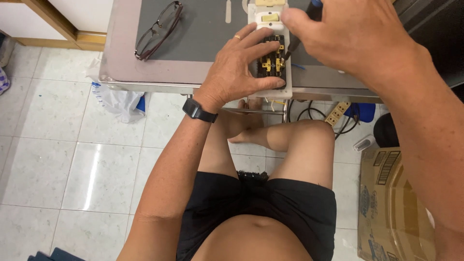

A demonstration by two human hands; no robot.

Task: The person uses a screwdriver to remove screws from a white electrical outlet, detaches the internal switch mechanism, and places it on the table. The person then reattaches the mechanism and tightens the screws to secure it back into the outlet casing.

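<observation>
Left hand [239, 72] presses flat, fingers spread, on the switch plate [270, 53] at the bench [193, 72] edge. Right hand [348, 34] grips a screwdriver [302, 29]. Plate judged light, rigid, brittle plastic; best held by its edges, clear of brass terminals.

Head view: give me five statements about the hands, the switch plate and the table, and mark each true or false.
1. The left hand presses down on the white switch plate at the table's front edge. True.
2. The right hand is empty. False: it grips a screwdriver whose tip points into the plate's black and brass parts.
3. A pair of glasses lies on the table, apart from both hands. True.
4. The glasses are held in the left hand's fingers. False: those fingers rest on the switch plate.
5. A black watch sits on the right wrist. False: it is on the left wrist.
</observation>
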